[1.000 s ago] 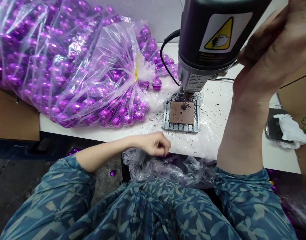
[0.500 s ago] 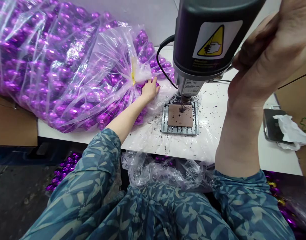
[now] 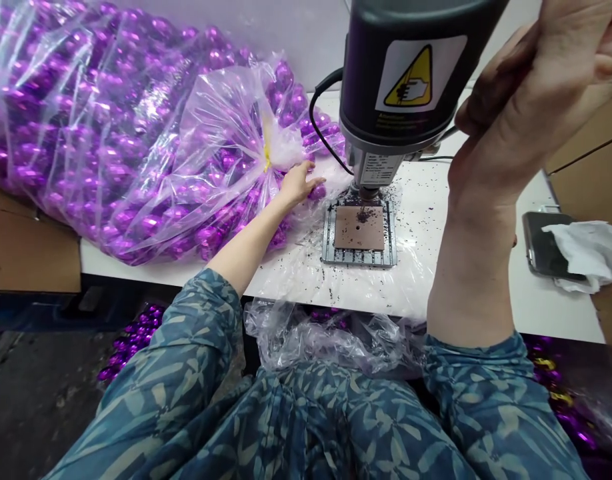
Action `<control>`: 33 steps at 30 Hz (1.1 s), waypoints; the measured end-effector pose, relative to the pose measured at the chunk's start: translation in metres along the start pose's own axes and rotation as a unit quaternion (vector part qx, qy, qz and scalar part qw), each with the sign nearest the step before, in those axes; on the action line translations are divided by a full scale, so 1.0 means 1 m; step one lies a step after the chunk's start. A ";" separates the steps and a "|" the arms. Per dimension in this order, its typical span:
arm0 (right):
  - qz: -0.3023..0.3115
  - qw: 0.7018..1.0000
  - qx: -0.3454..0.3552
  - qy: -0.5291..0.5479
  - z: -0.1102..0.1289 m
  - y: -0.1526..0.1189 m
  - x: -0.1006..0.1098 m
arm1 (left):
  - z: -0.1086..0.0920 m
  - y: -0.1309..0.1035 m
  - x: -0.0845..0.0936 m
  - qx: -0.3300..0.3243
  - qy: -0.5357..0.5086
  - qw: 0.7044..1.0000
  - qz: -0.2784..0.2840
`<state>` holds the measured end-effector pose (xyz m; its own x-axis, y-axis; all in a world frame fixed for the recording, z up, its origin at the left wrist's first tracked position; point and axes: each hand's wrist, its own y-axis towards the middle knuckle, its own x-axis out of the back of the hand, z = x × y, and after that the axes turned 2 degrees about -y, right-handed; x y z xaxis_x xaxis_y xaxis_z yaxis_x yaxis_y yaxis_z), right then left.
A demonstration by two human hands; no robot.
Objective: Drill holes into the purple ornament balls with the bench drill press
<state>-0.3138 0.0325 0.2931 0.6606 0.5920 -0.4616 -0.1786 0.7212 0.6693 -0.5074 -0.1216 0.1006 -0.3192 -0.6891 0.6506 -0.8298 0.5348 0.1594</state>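
My left hand reaches over the table beside the knotted neck of a clear plastic bag full of shiny purple balls. Its thumb and fingers are spread, and one loose purple ball lies just below the thumb. A black and grey drill press stands to the right, with a hand warning sticker on its housing. Under its chuck, a brown square plate with a small hole sits on a slotted metal base. My right hand is curled at the press's side lever; its grip is partly hidden.
Dark shavings lie scattered over the white table. A phone and crumpled white tissue are at the right. Cardboard stands at the left edge. Crumpled clear plastic hangs at the table's front. A black cable loops beside the press.
My left hand has spread its fingers, and the purple ball that was between them now lies below the thumb. My right hand stays at the lever. The view has shifted slightly.
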 end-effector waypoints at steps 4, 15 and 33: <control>-0.004 1.000 -0.023 0.011 0.001 -0.001 0.002 | -0.004 -0.011 0.012 0.029 -0.041 0.996 0.068; -0.007 0.999 -0.025 -0.043 0.002 -0.004 0.000 | -0.034 -0.071 0.012 0.019 -0.349 0.932 0.101; -0.001 0.997 -0.080 -0.004 0.013 -0.006 0.004 | -0.034 -0.101 -0.053 -0.077 -0.257 0.956 0.114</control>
<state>-0.3008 0.0258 0.2947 0.6671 0.5881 -0.4573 -0.2914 0.7709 0.5664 -0.3913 -0.1223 0.0748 -0.7002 -0.6738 0.2362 -0.6468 0.7387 0.1898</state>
